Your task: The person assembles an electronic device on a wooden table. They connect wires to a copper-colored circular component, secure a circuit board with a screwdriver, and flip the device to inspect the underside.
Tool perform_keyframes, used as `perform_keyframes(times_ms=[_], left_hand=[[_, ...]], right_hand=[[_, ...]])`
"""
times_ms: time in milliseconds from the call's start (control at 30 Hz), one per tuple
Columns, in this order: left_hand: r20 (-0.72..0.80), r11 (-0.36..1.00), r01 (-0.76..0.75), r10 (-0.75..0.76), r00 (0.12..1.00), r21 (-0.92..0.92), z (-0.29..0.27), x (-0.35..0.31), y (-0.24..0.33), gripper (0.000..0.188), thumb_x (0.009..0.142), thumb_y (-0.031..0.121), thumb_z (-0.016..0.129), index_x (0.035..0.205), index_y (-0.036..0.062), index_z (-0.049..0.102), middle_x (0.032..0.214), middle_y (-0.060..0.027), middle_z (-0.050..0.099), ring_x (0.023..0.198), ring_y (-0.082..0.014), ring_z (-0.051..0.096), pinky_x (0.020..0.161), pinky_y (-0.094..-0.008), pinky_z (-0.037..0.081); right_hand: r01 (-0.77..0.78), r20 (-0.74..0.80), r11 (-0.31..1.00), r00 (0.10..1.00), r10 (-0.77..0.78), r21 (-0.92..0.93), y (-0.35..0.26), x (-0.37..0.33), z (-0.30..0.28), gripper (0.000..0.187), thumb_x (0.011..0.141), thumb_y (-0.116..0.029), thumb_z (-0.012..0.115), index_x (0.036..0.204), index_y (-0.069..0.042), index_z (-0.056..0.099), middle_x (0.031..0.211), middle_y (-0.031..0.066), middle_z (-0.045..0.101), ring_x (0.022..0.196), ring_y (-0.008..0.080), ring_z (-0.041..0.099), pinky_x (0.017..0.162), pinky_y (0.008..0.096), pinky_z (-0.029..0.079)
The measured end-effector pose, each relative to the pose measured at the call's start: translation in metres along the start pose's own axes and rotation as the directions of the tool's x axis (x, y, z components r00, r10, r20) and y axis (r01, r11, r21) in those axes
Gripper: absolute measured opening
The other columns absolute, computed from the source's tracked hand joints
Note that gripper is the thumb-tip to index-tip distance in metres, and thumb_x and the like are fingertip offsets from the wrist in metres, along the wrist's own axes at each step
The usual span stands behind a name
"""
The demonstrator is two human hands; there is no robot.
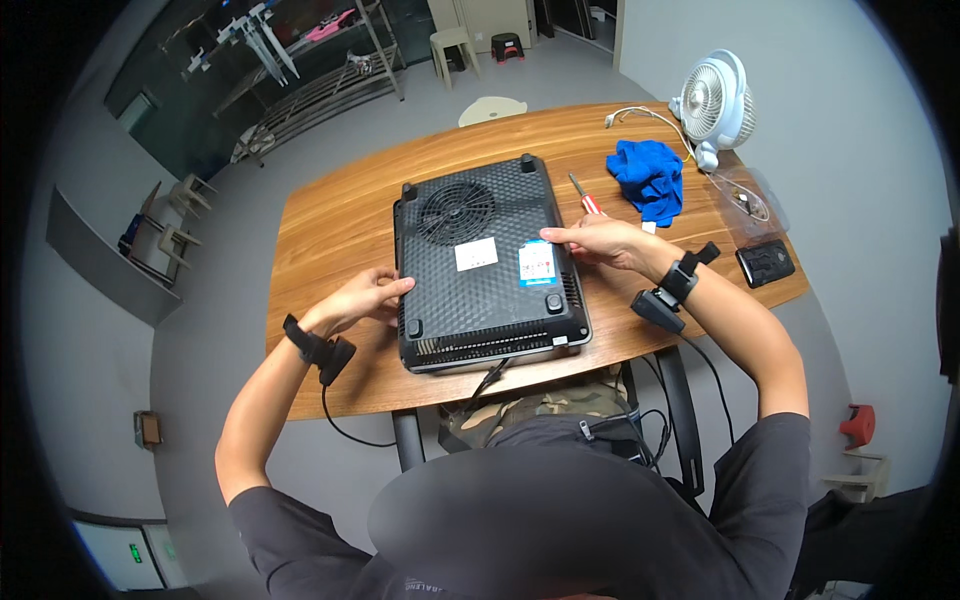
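A black induction cooker point(487, 290) lies upside down on the wooden table, its round fan grille, labels and rubber feet facing up. My left hand point(366, 298) grips its left edge, thumb on the upper side and the other fingers partly hidden beside the casing. At the right edge, my right hand point(608, 243) grips too, its thumb near the blue-and-white label point(537, 262) and its fingers hidden along the side. A dark power cord point(488, 378) runs from the cooker's near side over the table's edge. Just beyond my right hand lies a red-handled screwdriver point(590, 203).
On the wooden table point(320, 245), a crumpled blue cloth point(648, 180) lies at the right. Behind it stands a white fan point(716, 105) with its cable. A clear plastic bag point(742, 205) and a black phone-like object point(765, 263) sit near the right edge. Cables hang from both wrist straps.
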State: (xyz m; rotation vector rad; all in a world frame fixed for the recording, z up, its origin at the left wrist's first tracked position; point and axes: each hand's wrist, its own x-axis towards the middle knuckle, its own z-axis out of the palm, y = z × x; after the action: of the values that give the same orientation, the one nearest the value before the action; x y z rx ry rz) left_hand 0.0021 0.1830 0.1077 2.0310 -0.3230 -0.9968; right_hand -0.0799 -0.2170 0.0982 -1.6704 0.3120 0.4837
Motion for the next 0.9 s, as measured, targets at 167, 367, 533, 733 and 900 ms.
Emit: perform_keyframes(times_ms=[167, 367, 533, 733, 900], left_hand=[[-0.004, 0.999, 0.03, -0.03, 1.0, -0.028, 0.008, -0.006, 0.0, 0.08, 0.103, 0.05, 0.061, 0.146, -0.0132, 0.038, 0.116, -0.023, 0.067, 0.104, -0.0264, 0.07, 0.089, -0.0384, 0.06], [-0.023, 0.998, 0.027, -0.028, 0.999, -0.063, 0.01, 0.008, -0.009, 0.073, 0.104, 0.047, 0.06, 0.147, -0.0095, 0.041, 0.112, -0.0176, 0.069, 0.098, -0.0239, 0.073, 0.086, -0.0353, 0.062], [-0.028, 0.997, 0.048, -0.05, 0.998, -0.067, 0.011, 0.001, -0.005, 0.074, 0.105, 0.045, 0.06, 0.152, -0.0073, 0.039, 0.119, -0.0155, 0.067, 0.1, -0.0215, 0.07, 0.089, -0.0359, 0.059], [-0.073, 0.998, 0.048, -0.05, 0.996, -0.035, 0.008, 0.007, -0.011, 0.073, 0.104, 0.044, 0.062, 0.15, -0.0082, 0.041, 0.119, -0.0189, 0.068, 0.098, -0.0241, 0.072, 0.086, -0.0368, 0.06], [-0.127, 0.998, 0.034, -0.039, 0.991, -0.043, 0.011, 0.004, -0.007, 0.072, 0.102, 0.044, 0.065, 0.147, -0.0081, 0.044, 0.117, -0.0224, 0.068, 0.093, -0.0257, 0.074, 0.082, -0.037, 0.062]], right_hand=[[0.007, 0.066, 1.0, 0.998, -0.008, 0.025, 0.0, 0.016, 0.001, 0.056, 0.091, -0.039, 0.081, 0.113, 0.011, 0.068, 0.099, 0.0121, 0.073, 0.079, 0.0161, 0.066, 0.071, 0.0278, 0.055], [-0.018, 0.027, 0.997, 0.999, 0.021, -0.076, 0.007, 0.032, -0.003, 0.067, 0.09, -0.044, 0.08, 0.116, 0.015, 0.066, 0.103, 0.0141, 0.071, 0.087, 0.0161, 0.065, 0.075, 0.0267, 0.053], [0.005, 0.028, 0.993, 1.0, -0.002, -0.118, -0.007, 0.012, 0.011, 0.074, 0.09, -0.047, 0.078, 0.129, 0.014, 0.061, 0.122, 0.022, 0.069, 0.107, 0.0258, 0.066, 0.092, 0.0346, 0.051], [-0.023, -0.007, 0.993, 1.0, 0.022, -0.117, 0.002, 0.015, 0.009, 0.075, 0.092, -0.047, 0.076, 0.131, 0.014, 0.059, 0.122, 0.023, 0.068, 0.109, 0.0268, 0.065, 0.094, 0.0354, 0.05], [-0.018, -0.03, 0.992, 0.999, 0.014, -0.129, 0.005, 0.017, 0.011, 0.073, 0.092, -0.046, 0.074, 0.129, 0.016, 0.061, 0.116, 0.0217, 0.07, 0.103, 0.0257, 0.066, 0.088, 0.0344, 0.051]])
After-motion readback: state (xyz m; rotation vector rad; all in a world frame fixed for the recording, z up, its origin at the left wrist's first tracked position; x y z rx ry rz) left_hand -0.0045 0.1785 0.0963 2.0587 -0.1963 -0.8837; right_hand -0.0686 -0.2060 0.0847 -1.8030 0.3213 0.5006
